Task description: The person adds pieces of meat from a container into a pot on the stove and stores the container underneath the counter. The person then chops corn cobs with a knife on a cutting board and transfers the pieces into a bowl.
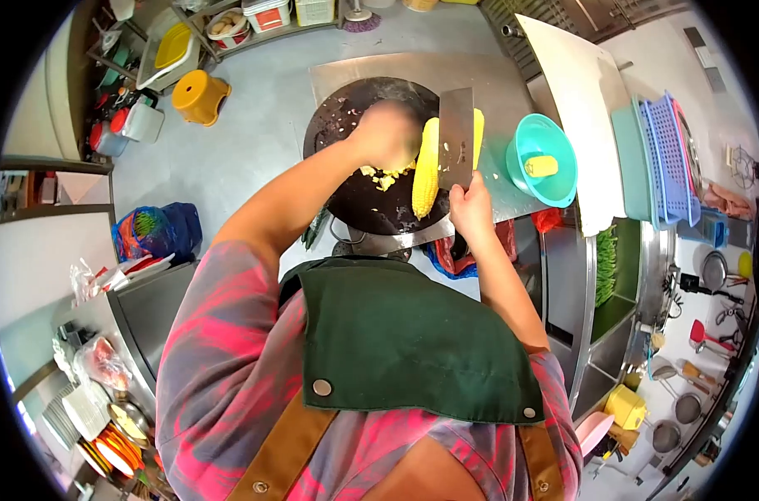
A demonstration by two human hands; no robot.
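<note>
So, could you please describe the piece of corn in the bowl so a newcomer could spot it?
On the metal table, find the big round dark board, then the turquoise bowl to its right. The corn piece lies inside that bowl. Unlike the long cob on the board, it is a short, stubby yellow chunk.

And it's one cleaver (456, 134), two corn ears (427, 171) up top, one yellow stool (197, 93) upper left!

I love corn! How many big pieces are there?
3: one cob left of the cleaver, another partly behind it, a short piece in the bowl. More may hide.
</note>
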